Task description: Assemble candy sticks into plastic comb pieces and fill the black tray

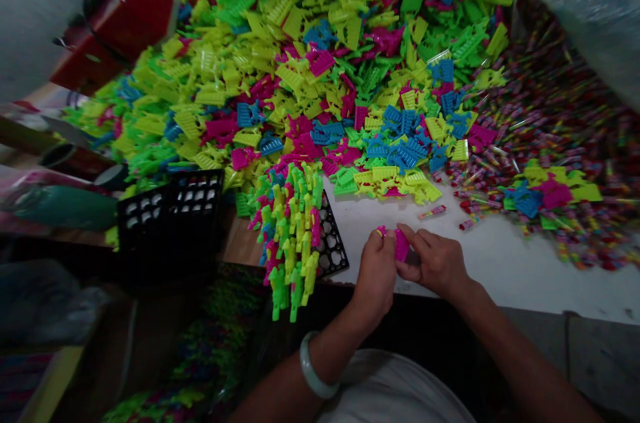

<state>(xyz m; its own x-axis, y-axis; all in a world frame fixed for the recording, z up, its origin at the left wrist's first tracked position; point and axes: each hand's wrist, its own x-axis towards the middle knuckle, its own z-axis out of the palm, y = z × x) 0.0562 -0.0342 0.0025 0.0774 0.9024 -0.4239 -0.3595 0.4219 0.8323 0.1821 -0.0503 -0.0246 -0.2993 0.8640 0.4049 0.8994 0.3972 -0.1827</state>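
My left hand [376, 270] and my right hand [437, 263] meet over the white tabletop near its front edge. Between their fingertips is a small magenta plastic toy piece [401, 245], partly covered by the fingers. Both hands are closed on it. Left of them, a black tray with round holes [333, 243] holds a dense group of upright green, yellow, magenta and blue toy pieces [293, 236]. Just beyond my hands lies a single small printed tube [433, 212]. A row of yellow and green toy pieces [385, 180] lies farther back.
A large heap of bright plastic pieces [280, 56] fills the back. At right spreads a pile of small printed tubes [550, 116], with several toy pieces [550, 193] on top and a plastic bag [590, 3] behind. Another black tray [197, 200] and a red machine [120, 30] are at left.
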